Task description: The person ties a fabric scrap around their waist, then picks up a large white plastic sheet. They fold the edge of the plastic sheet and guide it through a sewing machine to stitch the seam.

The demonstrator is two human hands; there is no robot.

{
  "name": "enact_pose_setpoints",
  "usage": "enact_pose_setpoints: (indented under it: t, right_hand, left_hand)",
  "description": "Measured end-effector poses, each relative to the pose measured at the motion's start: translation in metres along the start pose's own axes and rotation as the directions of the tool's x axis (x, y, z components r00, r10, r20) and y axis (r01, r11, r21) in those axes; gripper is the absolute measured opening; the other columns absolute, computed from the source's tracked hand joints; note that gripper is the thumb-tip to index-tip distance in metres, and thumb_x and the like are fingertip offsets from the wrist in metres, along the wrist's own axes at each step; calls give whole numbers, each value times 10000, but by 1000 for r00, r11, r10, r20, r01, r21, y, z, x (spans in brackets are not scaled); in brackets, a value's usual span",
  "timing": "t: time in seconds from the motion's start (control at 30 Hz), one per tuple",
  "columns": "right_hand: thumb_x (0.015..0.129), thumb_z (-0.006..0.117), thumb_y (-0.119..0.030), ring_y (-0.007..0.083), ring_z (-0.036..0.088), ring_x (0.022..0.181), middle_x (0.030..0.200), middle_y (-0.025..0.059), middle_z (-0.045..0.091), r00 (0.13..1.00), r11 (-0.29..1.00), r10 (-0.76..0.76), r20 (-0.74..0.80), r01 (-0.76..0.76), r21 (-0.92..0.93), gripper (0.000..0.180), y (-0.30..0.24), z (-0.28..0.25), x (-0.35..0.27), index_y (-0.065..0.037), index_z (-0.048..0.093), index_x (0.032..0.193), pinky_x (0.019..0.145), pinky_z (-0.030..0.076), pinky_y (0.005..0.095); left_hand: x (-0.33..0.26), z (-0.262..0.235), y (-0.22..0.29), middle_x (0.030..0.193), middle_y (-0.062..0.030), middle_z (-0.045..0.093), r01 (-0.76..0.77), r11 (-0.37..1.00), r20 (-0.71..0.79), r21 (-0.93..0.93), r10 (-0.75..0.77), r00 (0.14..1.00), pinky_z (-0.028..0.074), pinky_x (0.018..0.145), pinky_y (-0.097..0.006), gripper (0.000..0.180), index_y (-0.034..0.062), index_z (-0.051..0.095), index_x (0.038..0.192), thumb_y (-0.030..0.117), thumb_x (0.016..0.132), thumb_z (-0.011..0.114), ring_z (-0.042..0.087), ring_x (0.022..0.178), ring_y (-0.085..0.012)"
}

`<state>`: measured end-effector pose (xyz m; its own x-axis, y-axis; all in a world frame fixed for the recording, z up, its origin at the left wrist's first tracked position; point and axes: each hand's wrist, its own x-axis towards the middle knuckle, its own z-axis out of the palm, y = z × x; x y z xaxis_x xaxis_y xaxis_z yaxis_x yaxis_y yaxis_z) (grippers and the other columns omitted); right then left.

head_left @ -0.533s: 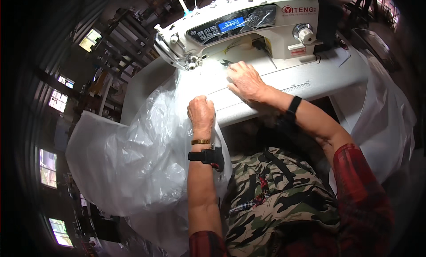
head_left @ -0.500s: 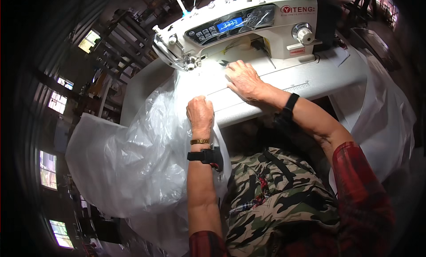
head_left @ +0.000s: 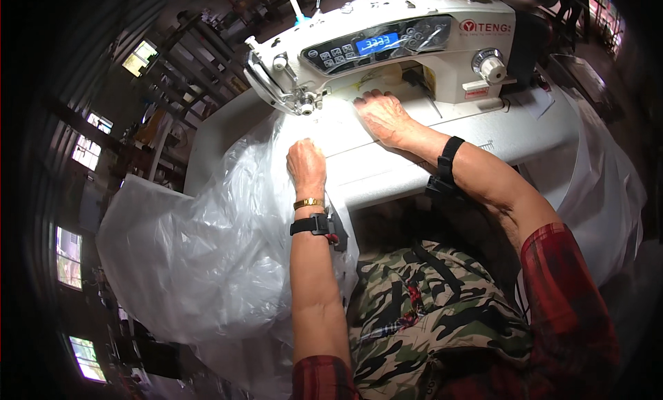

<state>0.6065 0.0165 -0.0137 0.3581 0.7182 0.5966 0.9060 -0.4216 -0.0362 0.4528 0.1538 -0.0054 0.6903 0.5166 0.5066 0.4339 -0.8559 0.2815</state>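
Translucent white plastic sheeting (head_left: 207,262) hangs in loose folds over the left of the sewing machine table and runs up toward the needle area. My left hand (head_left: 306,165) is closed on its edge, just in front of the presser foot (head_left: 307,110). Under the arm of the white sewing machine (head_left: 414,6), my right hand (head_left: 387,118) rests on the bed, its fingers bent. Whatever lies under those fingers is hidden. Strong lamp glare washes out the material between my hands.
A lit control panel (head_left: 376,44) spans the machine's front, with a handwheel-like dial (head_left: 490,67) at its right. More white sheeting (head_left: 601,186) hangs off the table's right end. Racks (head_left: 173,75) stand at the far left.
My right hand has shifted slightly deeper under the machine arm; the dark pointed tips at its fingers no longer show. My left hand moved a little forward. The view shifted slightly.
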Motion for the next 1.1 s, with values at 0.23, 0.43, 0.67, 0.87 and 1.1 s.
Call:
enact_pose_setpoints:
  t: [0.23, 0.43, 0.67, 0.87, 1.1]
  right_hand:
    - [734, 587, -97, 279, 657, 836, 827, 153, 649, 998, 1000, 21, -51, -20, 12, 108, 1, -4, -3, -34, 646, 800, 708, 534, 398]
    - [832, 579, -87, 384, 635, 826, 909, 191, 652, 999, 903, 44, -28, -28, 430, 190, -21, -19, -16, -39, 634, 1007, 723, 508, 465]
    - [892, 600, -358, 358, 649, 814, 883, 191, 655, 985, 891, 122, 122, -163, 423, 328, -57, -16, -15, -80, 654, 1058, 721, 507, 465]
    - [883, 621, -285, 375, 638, 837, 942, 206, 609, 984, 935, 76, 162, -127, 330, 294, -68, -11, -8, -47, 630, 1055, 729, 506, 464]
    - [875, 556, -198, 407, 647, 769, 925, 266, 610, 987, 952, 9, 161, -58, 300, 251, -73, 5, 6, 25, 604, 980, 696, 515, 485]
  left_hand:
    - [14, 14, -12, 851, -242, 647, -24, 1000, -53, 6, 25, 998, 517, 752, -466, 161, -45, 639, 775, 35, 849, 521, 636, 829, -418]
    - [20, 16, -15, 896, -242, 657, 13, 1000, -49, -24, -15, 999, 522, 793, -458, 142, -27, 674, 877, 55, 846, 562, 643, 884, -399]
    - [15, 12, -25, 945, -228, 629, 68, 998, -66, -6, -68, 995, 502, 786, -456, 176, -27, 633, 926, 22, 850, 482, 626, 913, -399]
    - [1, 4, -39, 1011, -236, 628, 96, 991, -82, -92, -104, 991, 492, 831, -458, 275, -21, 632, 1085, 50, 875, 469, 613, 957, -395]
    - [-13, -2, -45, 1072, -225, 630, 113, 960, -64, -258, -133, 989, 474, 896, -440, 331, -13, 630, 1167, 75, 883, 484, 594, 1023, -382]
